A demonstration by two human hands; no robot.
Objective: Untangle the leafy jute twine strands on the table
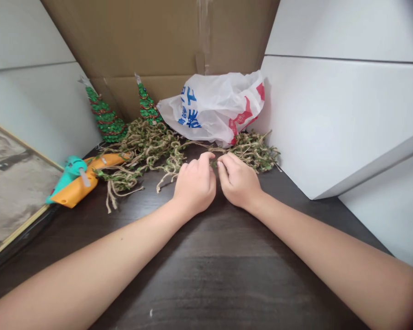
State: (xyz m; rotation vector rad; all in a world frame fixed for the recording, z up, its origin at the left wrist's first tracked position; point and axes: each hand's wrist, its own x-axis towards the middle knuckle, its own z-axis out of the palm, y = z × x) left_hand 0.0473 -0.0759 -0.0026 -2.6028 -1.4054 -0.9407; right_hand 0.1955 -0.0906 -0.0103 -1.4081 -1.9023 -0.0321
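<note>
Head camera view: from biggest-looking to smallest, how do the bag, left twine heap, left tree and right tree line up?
1. Bag
2. Left twine heap
3. Left tree
4. Right tree

A craft corner, it seems (leafy twine (151,144), small Christmas trees (107,120)).

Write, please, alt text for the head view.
Curled left hand and right hand nearly meet over a dark table; whether they hold anything is unclear. Beyond them are leafy twine, a white bag and two green trees; a teal-and-orange tool lies left.
</note>
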